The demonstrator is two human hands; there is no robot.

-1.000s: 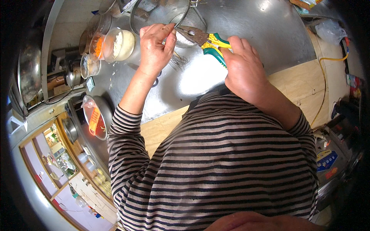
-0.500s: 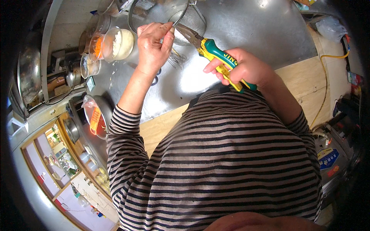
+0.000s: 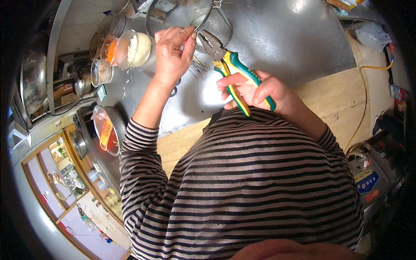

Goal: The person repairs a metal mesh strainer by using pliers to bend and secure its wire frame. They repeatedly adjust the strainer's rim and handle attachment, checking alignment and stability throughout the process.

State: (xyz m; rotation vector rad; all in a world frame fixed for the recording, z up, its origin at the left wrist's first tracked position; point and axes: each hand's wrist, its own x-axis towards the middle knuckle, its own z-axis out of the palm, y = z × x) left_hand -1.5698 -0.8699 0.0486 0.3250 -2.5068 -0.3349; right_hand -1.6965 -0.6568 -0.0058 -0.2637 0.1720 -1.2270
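Observation:
My left hand (image 3: 175, 52) is closed in a pinch on the near rim of a round wire-mesh strainer (image 3: 167, 17); its fingers cover the exact spot. In my right hand (image 3: 268, 91) is a pair of green and yellow pliers (image 3: 225, 56), with the fingers around and between the handles. The handles are spread, and the grey jaws stand slightly parted beside my left fingertips, near the strainer's rim. Finer mesh (image 3: 223, 28) shows at the strainer's right side. Thin looped wires (image 3: 199, 67) lie on the metal table below my left hand, partly hidden by it.
Clear bowls stand at the left: white shreds in one bowl (image 3: 133, 50), orange shreds in another bowl (image 3: 109, 51). A metal basin (image 3: 115, 123) with an orange item sits lower left. The steel table (image 3: 294, 39) has a wooden front edge (image 3: 338, 93). A yellow hose (image 3: 366, 91) hangs at the right.
My right hand has rolled the pliers round and spread their handles, and the jaws have opened a little. The pliers' head has shifted slightly. My left hand stays at the strainer's rim.

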